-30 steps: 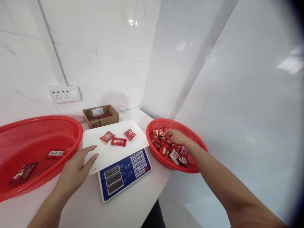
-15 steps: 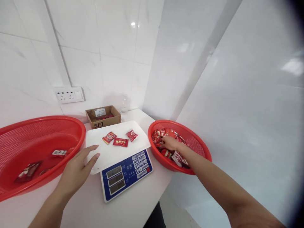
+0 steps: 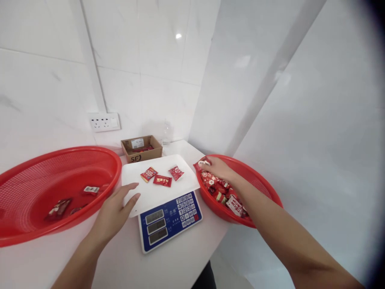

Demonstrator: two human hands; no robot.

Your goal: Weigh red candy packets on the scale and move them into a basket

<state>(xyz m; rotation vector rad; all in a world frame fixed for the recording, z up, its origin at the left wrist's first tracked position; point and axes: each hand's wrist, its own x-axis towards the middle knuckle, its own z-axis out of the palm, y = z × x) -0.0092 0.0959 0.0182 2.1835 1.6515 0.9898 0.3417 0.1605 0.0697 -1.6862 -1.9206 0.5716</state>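
White veined wall tiles (image 3: pixel 156 60) with a socket panel (image 3: pixel 104 122) fill the upper left, a bright reflection (image 3: pixel 178 36) near top centre. A glossy pale-grey wall (image 3: pixel 315 132) stands right; a white table (image 3: pixel 120 261) spans lower left, pale floor (image 3: pixel 230 277) bottom centre

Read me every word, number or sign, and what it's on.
"SF)": cardboard box front
"志准": scale panel
"789", "456", "123", "0", ".": keypad
"囍": white-and-red packet in the right-hand basket
Too small or blurred to read: other scale print, the displays, the box's white label, the three tray packets, the red packet in the right hand, the left-hand basket's packets.
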